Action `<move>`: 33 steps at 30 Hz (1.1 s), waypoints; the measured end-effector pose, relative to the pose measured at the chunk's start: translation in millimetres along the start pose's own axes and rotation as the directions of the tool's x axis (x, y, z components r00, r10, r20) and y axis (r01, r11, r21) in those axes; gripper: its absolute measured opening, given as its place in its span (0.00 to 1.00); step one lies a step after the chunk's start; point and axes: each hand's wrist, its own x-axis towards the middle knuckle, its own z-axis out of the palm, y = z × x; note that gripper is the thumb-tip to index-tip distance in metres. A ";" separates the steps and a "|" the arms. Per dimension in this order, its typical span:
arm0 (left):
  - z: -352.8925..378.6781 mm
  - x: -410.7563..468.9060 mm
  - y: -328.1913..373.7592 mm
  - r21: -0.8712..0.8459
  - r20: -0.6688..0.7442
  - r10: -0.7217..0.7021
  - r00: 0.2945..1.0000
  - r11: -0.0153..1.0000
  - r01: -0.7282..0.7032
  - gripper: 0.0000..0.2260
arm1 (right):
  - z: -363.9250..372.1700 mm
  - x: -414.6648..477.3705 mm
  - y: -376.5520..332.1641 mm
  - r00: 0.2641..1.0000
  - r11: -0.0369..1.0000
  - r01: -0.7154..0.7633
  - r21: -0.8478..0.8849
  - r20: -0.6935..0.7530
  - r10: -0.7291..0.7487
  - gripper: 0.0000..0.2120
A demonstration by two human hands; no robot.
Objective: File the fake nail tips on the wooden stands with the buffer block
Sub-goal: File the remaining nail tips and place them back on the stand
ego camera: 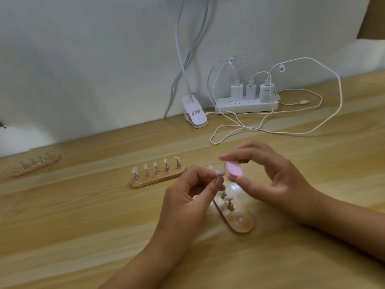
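My right hand pinches a pink and orange buffer block between thumb and fingers. The block's end touches a small white nail tip on a metal peg, which my left hand pinches by the peg. Below both hands lies a wooden stand with one bare magnet spot and other pegs, partly hidden by my fingers. A second wooden stand with several nail tips lies to the left of my hands. A third stand lies far left.
A white power strip with three chargers and looping white cables sits at the back of the wooden table. A white clip lamp base stands by the wall.
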 end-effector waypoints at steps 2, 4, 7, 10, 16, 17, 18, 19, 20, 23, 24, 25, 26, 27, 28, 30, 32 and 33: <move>0.1 -0.2 -0.4 0.008 0.003 0.009 1.000 1.000 -0.009 0.04 | 0.2 0.4 0.2 0.999 0.999 -0.030 0.020 0.030 0.029 0.17; 0.5 -0.4 -0.3 0.015 0.004 0.019 1.000 1.000 -0.019 0.03 | -1.6 0.6 -1.9 0.999 0.999 -0.019 0.025 0.032 0.018 0.17; 0.3 -0.7 -1.0 0.029 0.007 0.035 0.999 0.999 -0.035 0.01 | -0.5 -0.5 -1.9 0.999 1.000 -0.005 0.005 0.050 0.005 0.16; 0.1 -2.0 0.0 0.041 -0.002 0.053 0.999 0.998 -0.053 0.02 | -2.5 0.0 -1.2 0.996 0.993 -0.093 0.079 0.023 0.091 0.13; 1.2 -4.4 3.2 0.093 0.011 0.090 0.996 0.991 -0.091 0.02 | -3.0 -0.5 -1.0 0.983 0.970 -0.183 0.159 0.065 0.174 0.10; 1.2 -4.5 3.5 0.103 0.014 0.095 0.995 0.990 -0.096 0.02 | -3.5 -0.1 -0.5 0.978 0.964 -0.206 0.171 0.065 0.197 0.10; 1.1 -4.5 4.0 0.108 0.014 0.097 0.995 0.989 -0.098 0.01 | -4.2 -0.1 -1.2 0.981 0.965 -0.194 0.175 0.056 0.187 0.10; 0.8 -4.3 4.2 0.111 0.011 0.098 0.995 0.989 -0.099 0.01 | -4.1 -0.1 -3.0 0.987 0.972 -0.161 0.173 0.046 0.155 0.10; 0.5 -4.2 4.3 0.115 0.007 0.101 0.995 0.988 -0.101 0.02 | -3.8 -0.7 -4.5 0.991 0.977 -0.129 0.170 0.043 0.124 0.11; 0.6 -4.5 3.6 0.142 0.015 0.113 0.993 0.983 -0.114 0.02 | -3.0 -0.5 -2.3 0.986 0.975 -0.161 0.154 0.070 0.151 0.10; 1.0 -4.7 3.4 0.155 0.020 0.122 0.992 0.980 -0.124 0.02 | -2.9 0.0 -1.2 0.982 0.971 -0.184 0.155 0.078 0.174 0.10; 1.4 -5.0 3.1 0.170 0.024 0.133 0.991 0.976 -0.135 0.02 | -3.3 0.2 -1.0 0.981 0.967 -0.188 0.172 0.068 0.179 0.11; 1.7 -5.2 3.0 0.185 0.026 0.142 0.990 0.972 -0.144 0.03 | -3.9 -0.3 -2.2 0.986 0.965 -0.166 0.205 0.038 0.161 0.11; 2.0 -5.3 3.0 0.197 0.026 0.148 0.989 0.969 -0.150 0.03 | -3.9 -1.4 -4.0 0.992 0.963 -0.126 0.237 0.009 0.128 0.11; 2.3 -5.4 3.0 0.209 0.025 0.152 0.988 0.966 -0.154 0.03 | -3.3 -2.8 -4.9 0.995 0.965 -0.094 0.246 0.001 0.096 0.10; 2.8 -5.1 2.5 0.241 0.026 0.168 0.985 0.956 -0.169 0.02 | -1.2 -2.7 -2.4 0.994 0.976 -0.112 0.189 0.039 0.106 0.07; 3.5 -5.1 2.8 0.268 0.040 0.189 0.981 0.944 -0.193 0.02 | -0.4 -1.0 1.8 0.984 0.972 -0.176 0.156 0.051 0.170 0.06; 4.0 -5.2 3.4 0.273 0.044 0.193 0.980 0.942 -0.197 0.02 | -1.2 -0.7 1.8 0.985 0.969 -0.172 0.175 0.026 0.171 0.06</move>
